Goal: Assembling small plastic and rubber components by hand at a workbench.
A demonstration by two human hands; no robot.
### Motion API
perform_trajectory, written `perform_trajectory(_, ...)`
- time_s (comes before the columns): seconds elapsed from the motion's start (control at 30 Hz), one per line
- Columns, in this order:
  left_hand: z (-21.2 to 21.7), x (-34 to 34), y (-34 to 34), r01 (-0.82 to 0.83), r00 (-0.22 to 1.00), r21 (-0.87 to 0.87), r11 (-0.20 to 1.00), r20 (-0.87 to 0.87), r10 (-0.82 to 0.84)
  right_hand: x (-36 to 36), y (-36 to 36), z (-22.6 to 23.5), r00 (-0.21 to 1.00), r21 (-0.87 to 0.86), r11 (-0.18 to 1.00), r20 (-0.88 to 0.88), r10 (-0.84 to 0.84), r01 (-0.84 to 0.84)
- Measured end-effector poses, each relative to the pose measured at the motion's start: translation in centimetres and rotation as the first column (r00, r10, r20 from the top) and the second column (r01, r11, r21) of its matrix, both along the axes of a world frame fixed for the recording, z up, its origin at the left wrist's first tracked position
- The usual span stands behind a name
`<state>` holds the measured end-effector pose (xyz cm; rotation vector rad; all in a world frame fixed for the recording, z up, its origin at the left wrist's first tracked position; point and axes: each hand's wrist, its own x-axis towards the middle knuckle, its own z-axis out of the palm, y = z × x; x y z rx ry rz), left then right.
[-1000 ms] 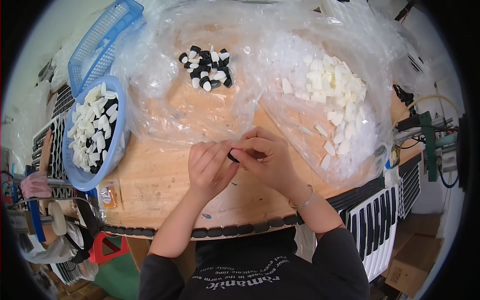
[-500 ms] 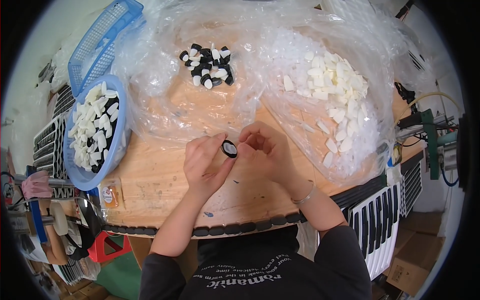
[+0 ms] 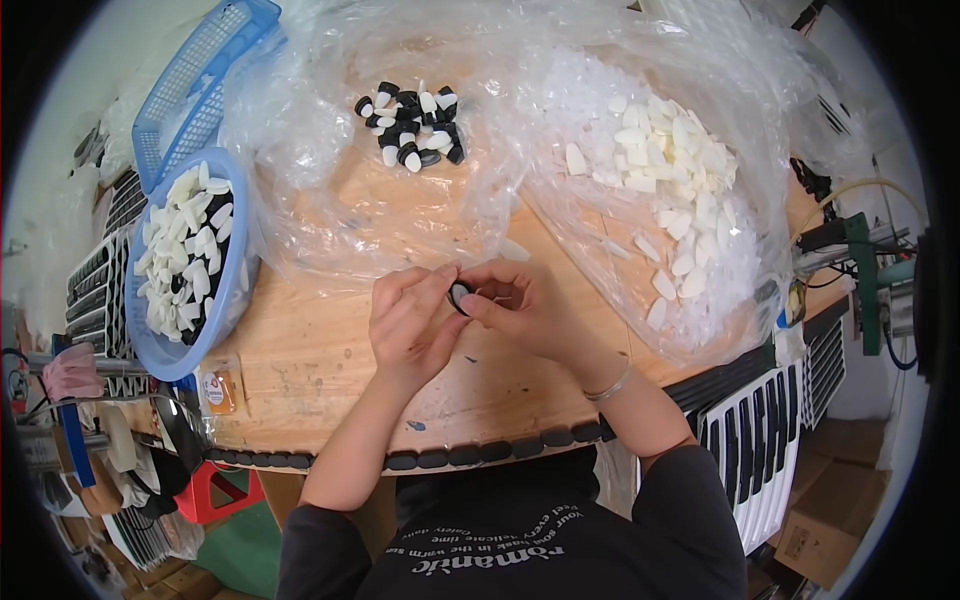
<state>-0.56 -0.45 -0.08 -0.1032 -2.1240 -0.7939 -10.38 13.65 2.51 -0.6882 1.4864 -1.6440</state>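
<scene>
My left hand (image 3: 412, 318) and my right hand (image 3: 522, 312) meet over the wooden table (image 3: 300, 370), both pinching one small black oval part with a white face (image 3: 459, 295) between their fingertips. A pile of black and white parts (image 3: 410, 122) lies on clear plastic at the far middle. To the right, a heap of white oval pieces (image 3: 668, 165) rests on a clear plastic bag. At the left, a round blue basket (image 3: 150, 345) holds several assembled white pieces.
A rectangular blue basket (image 3: 190, 80) stands behind the round one. Crumpled clear plastic sheet (image 3: 300, 170) covers the table's far half. Black and white trays (image 3: 770, 430) stand at the right edge, with cardboard boxes (image 3: 820, 540) below. A red stool (image 3: 215, 490) sits under the table.
The hands parted slightly half a second ago, showing the black part in the left fingers, then closed together on it again.
</scene>
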Motion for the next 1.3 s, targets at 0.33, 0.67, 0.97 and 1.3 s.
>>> perform_trajectory(0.33,-0.2,-0.2,-0.3,0.07,0.997,-0.064,0.995,-0.026,-0.072,0.6,-0.5,-1.3,0.993,-0.13,0.99,0.112,-0.041,0.055)
perform_trajectory(0.67,-0.4,-0.5,-0.3,0.028,0.996,-0.147,0.989,-0.079,-0.04,1.1,-1.0,-2.6,0.987,-0.025,0.992,-0.097,-0.126,0.124)
perform_trajectory(0.97,-0.5,-0.4,0.0,0.028,0.999,-0.023,0.999,0.02,-0.027,1.0,-1.6,-2.5,0.98,-0.181,0.965,-0.028,-0.199,0.191)
perform_trajectory(1.3,-0.3,-1.0,0.6,0.021,1.0,-0.052,0.998,-0.022,-0.022,0.3,-1.2,-2.7,0.982,-0.211,0.959,0.073,-0.176,0.187)
